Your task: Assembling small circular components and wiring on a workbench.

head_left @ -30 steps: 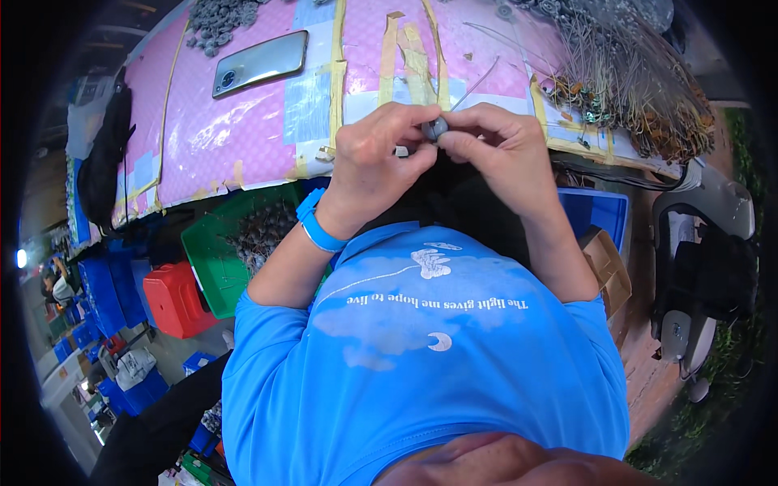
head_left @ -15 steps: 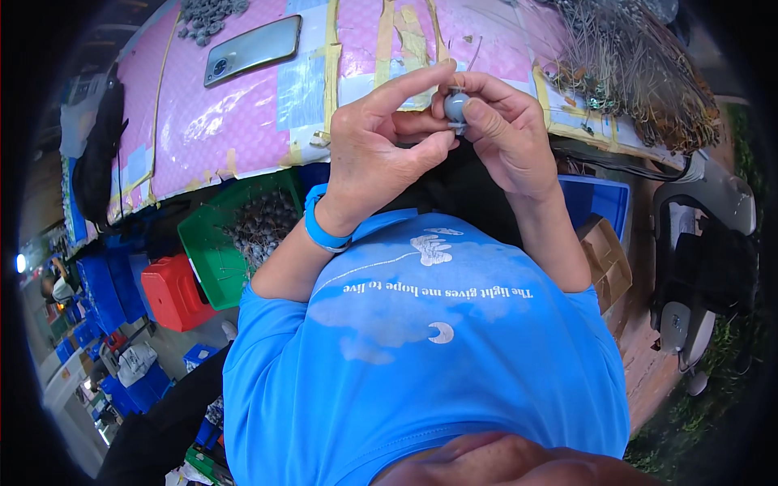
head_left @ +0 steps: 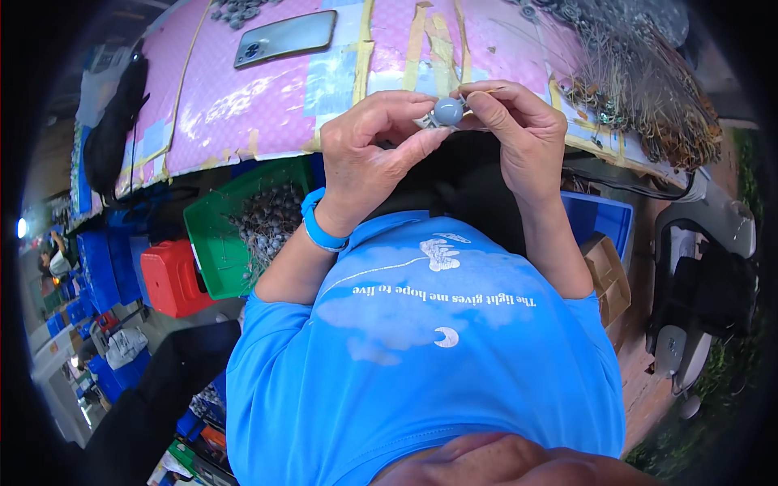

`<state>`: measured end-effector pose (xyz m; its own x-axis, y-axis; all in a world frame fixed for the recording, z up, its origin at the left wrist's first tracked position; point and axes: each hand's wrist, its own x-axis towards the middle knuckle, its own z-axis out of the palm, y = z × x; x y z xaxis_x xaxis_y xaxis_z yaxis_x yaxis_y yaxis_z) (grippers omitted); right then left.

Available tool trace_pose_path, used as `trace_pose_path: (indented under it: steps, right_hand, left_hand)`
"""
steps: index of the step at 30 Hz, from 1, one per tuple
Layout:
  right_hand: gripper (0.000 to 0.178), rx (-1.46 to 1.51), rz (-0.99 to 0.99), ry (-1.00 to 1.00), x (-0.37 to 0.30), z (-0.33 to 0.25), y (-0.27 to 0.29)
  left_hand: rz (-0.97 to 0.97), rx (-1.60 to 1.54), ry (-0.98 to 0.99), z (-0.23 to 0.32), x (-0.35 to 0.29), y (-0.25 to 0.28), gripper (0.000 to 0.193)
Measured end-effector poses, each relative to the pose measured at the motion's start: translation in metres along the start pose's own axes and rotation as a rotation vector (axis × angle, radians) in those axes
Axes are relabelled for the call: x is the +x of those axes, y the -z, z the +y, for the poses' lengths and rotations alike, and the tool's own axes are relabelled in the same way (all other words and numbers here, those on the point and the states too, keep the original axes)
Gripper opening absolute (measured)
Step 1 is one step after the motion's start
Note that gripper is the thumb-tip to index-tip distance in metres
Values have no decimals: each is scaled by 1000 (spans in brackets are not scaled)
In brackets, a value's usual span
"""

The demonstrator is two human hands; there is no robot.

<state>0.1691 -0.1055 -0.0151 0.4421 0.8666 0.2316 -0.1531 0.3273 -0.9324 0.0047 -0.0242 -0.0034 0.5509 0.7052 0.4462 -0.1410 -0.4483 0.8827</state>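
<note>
Just above the table's near edge, a small shiny grey ball [head_left: 448, 111] with a pale fitting on its left side sits between my two hands. My left hand [head_left: 377, 142] has thumb and fingers closed around the fitting end of the ball. On the other side, my right hand [head_left: 523, 121] pinches thumb against forefinger beside the ball, at what looks like a thin wire coming from it; the fingers partly hide this. A blue band circles my left wrist.
The table [head_left: 235, 105] has a pink, taped cover. On it lie a phone [head_left: 285, 38], grey pieces [head_left: 237, 11] and a heap of thin wires [head_left: 640, 81]. Below are a green bin [head_left: 219, 255] of grey wired balls, a red stool [head_left: 172, 279], a blue bin [head_left: 600, 219] and a cardboard box [head_left: 606, 275].
The ball has moved slightly left and turned, so its fitting faces my left hand. My left fingers have closed in on it, and my right hand has shifted to its right side.
</note>
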Motion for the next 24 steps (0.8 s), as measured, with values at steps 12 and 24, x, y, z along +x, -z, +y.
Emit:
trace_pose_path:
  steps: [12, 24]
  right_hand:
    - [20, -139, -329, -232, -10, 2, -25]
    - [31, -1552, 130, 247, 3, -26, 144]
  left_hand:
    - [57, 257, 431, 30, -75, 134, 25]
    - [378, 721, 371, -11, -74, 223, 38]
